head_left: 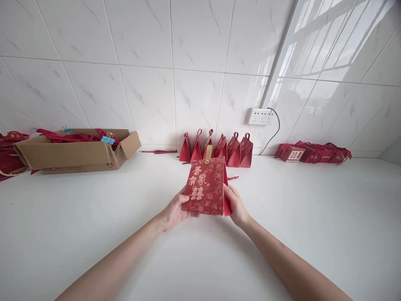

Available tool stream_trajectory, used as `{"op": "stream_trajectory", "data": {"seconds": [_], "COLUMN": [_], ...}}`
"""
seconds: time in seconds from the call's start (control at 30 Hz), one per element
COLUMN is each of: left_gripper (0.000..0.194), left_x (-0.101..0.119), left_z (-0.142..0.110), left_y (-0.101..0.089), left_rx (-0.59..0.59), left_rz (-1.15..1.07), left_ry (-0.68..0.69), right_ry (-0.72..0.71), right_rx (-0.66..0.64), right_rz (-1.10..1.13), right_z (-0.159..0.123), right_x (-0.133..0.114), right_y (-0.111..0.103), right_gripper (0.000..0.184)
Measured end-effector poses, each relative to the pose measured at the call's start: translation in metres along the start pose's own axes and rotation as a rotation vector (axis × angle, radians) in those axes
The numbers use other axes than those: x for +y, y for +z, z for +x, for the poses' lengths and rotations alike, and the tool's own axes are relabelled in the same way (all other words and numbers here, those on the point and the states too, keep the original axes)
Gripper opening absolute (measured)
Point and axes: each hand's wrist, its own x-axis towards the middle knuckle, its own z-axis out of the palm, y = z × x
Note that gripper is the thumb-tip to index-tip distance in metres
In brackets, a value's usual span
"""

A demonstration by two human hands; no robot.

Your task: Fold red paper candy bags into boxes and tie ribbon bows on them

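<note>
A red gift box (206,192) with gold Chinese lettering, a floral print and a gold strap at its top is held above the white table. My left hand (176,211) grips its lower left side, thumb on the front and fingers underneath. On the right side, my right hand (236,207) is closed round the edge, with some fingers hidden behind the box. A short red strap (233,178) with a small metal end shows just behind the box on the right.
Several red triangular boxes (233,150) with loops stand along the tiled wall. An open cardboard box (69,156) of red ribbons, with blue clips, is at left. Red boxes (316,153) lie at right. A power strip (260,116) with a cable is on the wall.
</note>
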Motion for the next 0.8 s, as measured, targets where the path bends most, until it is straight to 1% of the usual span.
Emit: {"op": "stream_trajectory", "data": {"seconds": [0.1, 0.2, 0.27, 0.3, 0.37, 0.4, 0.47, 0.5, 0.57, 0.63, 0.67, 0.73, 0.8], "left_gripper": [0.051, 0.052, 0.051, 0.05, 0.049, 0.05, 0.052, 0.053, 0.049, 0.047, 0.048, 0.054, 0.064], "left_x": [-0.001, -0.001, -0.002, -0.003, -0.004, -0.004, -0.002, 0.0, 0.006, 0.014, 0.017, 0.025, 0.032], "left_z": [-0.001, 0.0, 0.001, 0.002, 0.006, 0.008, 0.015, 0.019, 0.03, 0.043, 0.05, 0.065, 0.079], "left_y": [0.007, 0.014, 0.016, 0.015, 0.009, 0.003, -0.013, -0.022, -0.038, -0.052, -0.057, -0.066, -0.073], "left_rx": [0.101, 0.202, 0.307, 0.379, 0.557, 0.649, 0.816, 0.898, 1.049, 1.151, 1.176, 1.196, 1.223], "left_rz": [0.153, 0.323, 0.402, 0.425, 0.44, 0.445, 0.507, 0.587, 0.811, 0.996, 1.046, 1.077, 1.091], "left_ry": [0.122, 0.24, 0.301, 0.33, 0.395, 0.429, 0.465, 0.447, 0.334, 0.215, 0.176, 0.138, 0.087], "right_ry": [-0.012, -0.036, -0.067, -0.082, -0.072, -0.047, -0.015, -0.02, -0.063, -0.1, -0.114, -0.156, -0.219], "right_rx": [-0.003, 0.05, 0.082, 0.099, 0.14, 0.154, 0.122, 0.078, -0.046, -0.133, -0.149, -0.147, -0.07], "right_rz": [-0.003, -0.007, 0.002, -0.012, -0.131, -0.245, -0.527, -0.662, -0.875, -0.999, -1.028, -1.023, -0.954], "right_z": [-0.001, -0.001, 0.001, 0.003, 0.007, 0.009, 0.01, 0.009, 0.005, 0.0, -0.002, -0.001, 0.009], "right_x": [0.004, 0.006, 0.009, 0.012, 0.018, 0.022, 0.03, 0.033, 0.039, 0.042, 0.043, 0.043, 0.037], "right_y": [-0.001, 0.001, 0.003, 0.003, 0.002, 0.002, 0.002, 0.003, 0.006, 0.011, 0.012, 0.011, 0.004], "right_gripper": [0.05, 0.055, 0.057, 0.058, 0.055, 0.051, 0.042, 0.038, 0.037, 0.038, 0.038, 0.034, 0.027]}}
